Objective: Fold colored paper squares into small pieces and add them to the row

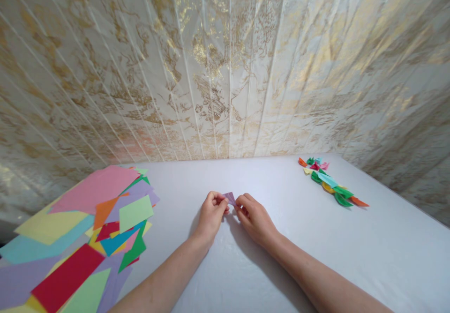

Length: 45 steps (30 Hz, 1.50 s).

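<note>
A small purple piece of folded paper (pixel 230 197) is held just above the white table, at the middle of the view. My left hand (pixel 212 213) pinches its left side between thumb and fingers. From the other side, my right hand (pixel 253 217) has its closed fingertips on the paper's right corner. The fingers cover the paper's lower part, so its full shape is hidden.
Loose sheets and scraps of coloured paper (pixel 101 189) are heaped on the left of the white table (pixel 211 280). Several small folded paper pieces (pixel 328 180) lie at the far right. Behind the table hangs a white and gold patterned curtain (pixel 218 69).
</note>
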Each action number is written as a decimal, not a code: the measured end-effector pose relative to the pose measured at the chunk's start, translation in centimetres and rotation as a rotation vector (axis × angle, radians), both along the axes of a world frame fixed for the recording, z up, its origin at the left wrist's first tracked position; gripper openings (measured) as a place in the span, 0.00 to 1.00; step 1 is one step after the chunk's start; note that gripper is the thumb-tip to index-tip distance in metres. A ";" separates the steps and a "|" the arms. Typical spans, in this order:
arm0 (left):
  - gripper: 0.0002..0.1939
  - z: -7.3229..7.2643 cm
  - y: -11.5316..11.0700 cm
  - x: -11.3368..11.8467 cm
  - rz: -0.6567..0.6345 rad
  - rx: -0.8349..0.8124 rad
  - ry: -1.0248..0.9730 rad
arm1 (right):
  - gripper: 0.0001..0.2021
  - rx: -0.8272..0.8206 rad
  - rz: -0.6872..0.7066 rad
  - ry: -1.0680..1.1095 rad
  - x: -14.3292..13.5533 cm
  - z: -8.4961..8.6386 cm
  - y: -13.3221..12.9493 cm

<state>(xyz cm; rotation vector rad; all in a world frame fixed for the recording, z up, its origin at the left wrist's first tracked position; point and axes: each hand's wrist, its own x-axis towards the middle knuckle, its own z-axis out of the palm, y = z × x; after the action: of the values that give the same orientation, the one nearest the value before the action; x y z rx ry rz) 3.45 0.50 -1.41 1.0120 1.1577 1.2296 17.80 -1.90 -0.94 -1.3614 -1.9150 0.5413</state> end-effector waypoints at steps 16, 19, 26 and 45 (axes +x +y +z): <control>0.10 -0.7 -0.1 0.2 -0.032 0.283 0.192 | 0.11 -0.281 0.022 0.438 -0.1 -0.5 0.5; 0.12 -0.5 -0.2 0.2 -0.039 0.244 0.162 | 0.13 -0.287 0.042 0.507 -0.1 -0.6 0.7; 0.14 0.4 -0.6 0.1 -0.165 0.067 0.052 | 0.13 -0.256 0.042 0.537 -0.1 -0.4 0.7; 0.04 -0.4 -0.6 0.6 -0.182 0.204 0.231 | 0.11 -0.295 0.002 0.672 0.2 -0.9 1.5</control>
<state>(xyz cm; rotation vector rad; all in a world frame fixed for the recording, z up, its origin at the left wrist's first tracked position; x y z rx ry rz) 4.01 -0.13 -1.81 1.4108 1.1021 1.1220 17.95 -0.39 -1.84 -1.1469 -1.3186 1.1509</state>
